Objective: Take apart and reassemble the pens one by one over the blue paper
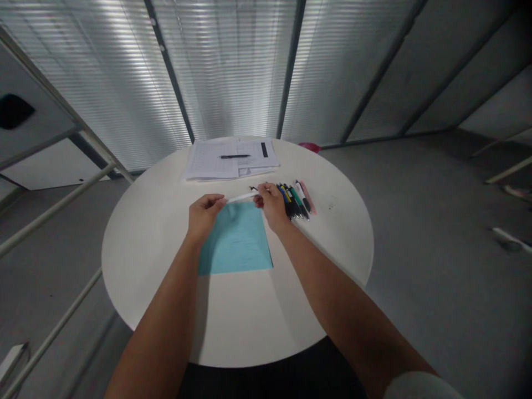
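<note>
A thin white strip point(243, 197) is stretched between my two hands, above the far edge of a light-blue sheet point(239, 241). Whether it is paper or something stiffer, I cannot make out. My left hand point(203, 216) pinches its left end between thumb and fingers. At its other end, my right hand point(272, 205) is closed with fingertips together, hiding part of the strip. A small dark item point(253, 189) shows beside the right fingers, too small to name. Just right of that hand lie several pens point(296, 200) side by side, with blue, yellow, green and white barrels.
A round white table point(158, 238) holds everything. At its far side are printed papers point(211, 160) with a black pen point(235, 157) on top. Metal rails point(58, 208) run along the left. Behind the table, blinds cover the glass point(233, 72); a pink object point(310, 147) lies beyond the edge.
</note>
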Demonstrator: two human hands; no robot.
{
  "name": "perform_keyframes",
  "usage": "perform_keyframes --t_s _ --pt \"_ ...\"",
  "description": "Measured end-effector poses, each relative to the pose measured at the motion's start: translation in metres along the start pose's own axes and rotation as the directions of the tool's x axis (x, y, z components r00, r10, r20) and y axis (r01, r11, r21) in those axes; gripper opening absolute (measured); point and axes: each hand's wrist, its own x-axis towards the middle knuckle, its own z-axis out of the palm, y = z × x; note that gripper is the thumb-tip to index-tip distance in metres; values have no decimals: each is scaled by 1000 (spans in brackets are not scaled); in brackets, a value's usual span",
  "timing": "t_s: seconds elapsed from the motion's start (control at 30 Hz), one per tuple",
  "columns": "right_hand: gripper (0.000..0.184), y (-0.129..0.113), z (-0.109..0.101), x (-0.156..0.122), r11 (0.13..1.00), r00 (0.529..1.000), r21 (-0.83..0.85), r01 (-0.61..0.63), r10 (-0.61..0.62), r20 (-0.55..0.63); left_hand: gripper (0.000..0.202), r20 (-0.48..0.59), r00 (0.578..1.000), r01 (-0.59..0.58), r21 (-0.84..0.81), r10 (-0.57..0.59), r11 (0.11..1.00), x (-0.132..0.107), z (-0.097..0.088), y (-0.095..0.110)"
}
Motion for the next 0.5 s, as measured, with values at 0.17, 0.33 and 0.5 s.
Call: perform_keyframes --t_s 0.17,0.33,0.5 --pt "28 0 1 0 998 1000 58 3 -1 -21 27 74 996 59 -163 -47 985 1 3 -4" --pt "28 -3 0 1 991 999 131 -22 26 -29 27 111 993 49 -206 -26 977 1 5 -7" --pt "41 -10 -2 0 935 986 314 -167 155 64 29 129 991 62 -205 -36 977 -1 8 -2"
